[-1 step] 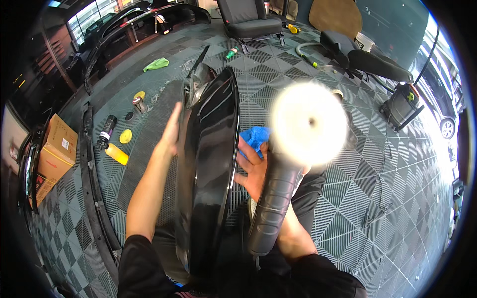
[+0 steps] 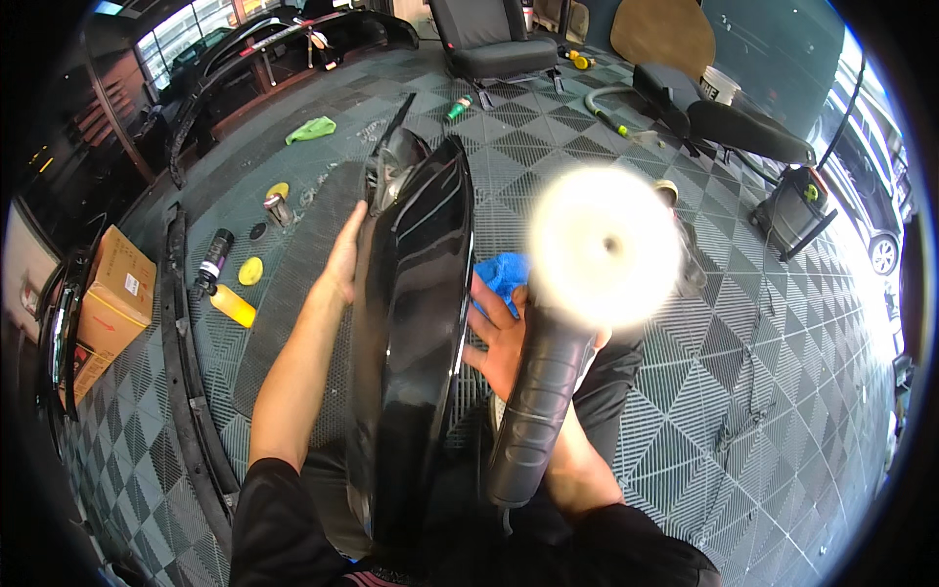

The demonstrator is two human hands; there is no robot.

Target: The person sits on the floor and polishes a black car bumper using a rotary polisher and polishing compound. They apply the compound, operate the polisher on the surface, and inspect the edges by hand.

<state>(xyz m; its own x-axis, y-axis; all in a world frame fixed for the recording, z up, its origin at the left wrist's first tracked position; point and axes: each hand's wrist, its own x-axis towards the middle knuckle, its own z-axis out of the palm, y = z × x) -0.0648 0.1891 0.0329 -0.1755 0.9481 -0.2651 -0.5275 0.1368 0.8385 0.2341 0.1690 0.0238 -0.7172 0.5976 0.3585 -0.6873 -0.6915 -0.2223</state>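
Observation:
A long, glossy black car part, which looks like a headlight (image 2: 416,323), stands on end in front of my lap. My left hand (image 2: 344,256) holds its left side, the fingers running up along the housing and partly hidden. My right hand (image 2: 501,338) has its fingers spread, the tips at or near the headlight's right edge. In front of that hand, closer to the camera, a polisher with a black ribbed grip (image 2: 535,421) and a blurred, round white pad (image 2: 604,279) covers part of the palm and wrist. A blue cloth (image 2: 503,272) lies just beyond my right fingers.
On the tiled floor at left are a black bottle (image 2: 216,249), a yellow bottle (image 2: 233,305), a yellow pad (image 2: 250,271) and a long black strip (image 2: 178,323). A cardboard box (image 2: 115,292) stands farther left. Car seats (image 2: 499,44), a green cloth (image 2: 311,130) and a hose (image 2: 606,112) are farther back.
The whole view has shifted very slightly. My hands, the headlight and the polisher keep their places relative to each other.

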